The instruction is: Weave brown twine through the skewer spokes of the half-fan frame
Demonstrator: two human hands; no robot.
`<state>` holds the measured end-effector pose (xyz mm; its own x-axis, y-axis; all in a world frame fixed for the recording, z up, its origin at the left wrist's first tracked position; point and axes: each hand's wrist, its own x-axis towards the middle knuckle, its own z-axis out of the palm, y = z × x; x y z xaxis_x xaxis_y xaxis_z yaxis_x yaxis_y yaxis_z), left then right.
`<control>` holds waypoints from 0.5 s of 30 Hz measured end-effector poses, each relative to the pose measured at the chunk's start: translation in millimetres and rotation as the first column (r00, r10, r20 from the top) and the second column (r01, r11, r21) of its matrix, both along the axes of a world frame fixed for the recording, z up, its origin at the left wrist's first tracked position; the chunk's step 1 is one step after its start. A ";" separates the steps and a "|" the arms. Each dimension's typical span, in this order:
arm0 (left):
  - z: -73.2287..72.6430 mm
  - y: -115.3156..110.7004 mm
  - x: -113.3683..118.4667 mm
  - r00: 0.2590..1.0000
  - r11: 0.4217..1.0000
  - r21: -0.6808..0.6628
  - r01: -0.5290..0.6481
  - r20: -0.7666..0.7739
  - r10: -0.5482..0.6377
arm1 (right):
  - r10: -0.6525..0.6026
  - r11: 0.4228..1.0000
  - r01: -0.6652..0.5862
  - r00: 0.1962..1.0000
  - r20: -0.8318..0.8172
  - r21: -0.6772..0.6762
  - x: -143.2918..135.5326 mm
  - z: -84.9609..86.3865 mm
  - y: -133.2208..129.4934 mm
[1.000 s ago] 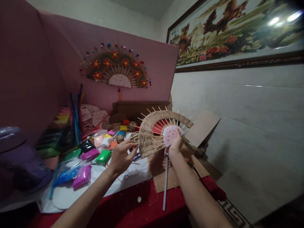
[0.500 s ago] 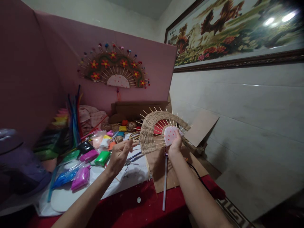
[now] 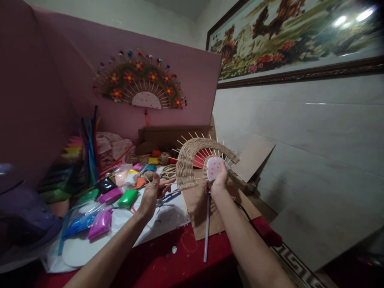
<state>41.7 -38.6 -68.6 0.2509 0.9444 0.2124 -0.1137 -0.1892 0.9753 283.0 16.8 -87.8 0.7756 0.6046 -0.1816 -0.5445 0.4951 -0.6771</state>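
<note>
My right hand grips a handmade fan at its pale half-round base, which has red dots. Twine is woven in a wide band across the fan's thin sticks, whose bare tips poke out around the outer edge. Left of the fan is my left hand, thumb raised and fingers stretched toward the band's lower left end. Those fingertips come close to the sticks there; whether they touch is unclear. Under the fan lies a cardboard sheet with a clear glue stick on it, reaching past its front edge.
Bagged coloured clay packs crowd the table's left side, near pipe cleaners and a purple object. Scissors lie behind my left hand. A finished fan hangs on the pink panel. Another board leans right.
My left hand has gone from a pinch to spread fingers with the thumb up, lower beside the fan. My right hand keeps its hold. The view has shifted slightly.
</note>
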 end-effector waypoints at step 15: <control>6.7 -7.1 6.5 0.974 0.985 0.059 -0.163 -0.151 0.170 | -0.168 0.986 0.168 0.986 0.000 -0.018 8.4 1.8 2.4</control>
<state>48.2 -45.7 -61.9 0.1243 0.9657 0.2279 0.0748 -0.2381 0.9684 291.4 19.2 -86.0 0.8656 0.4624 -0.1922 -0.4554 0.5675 -0.6860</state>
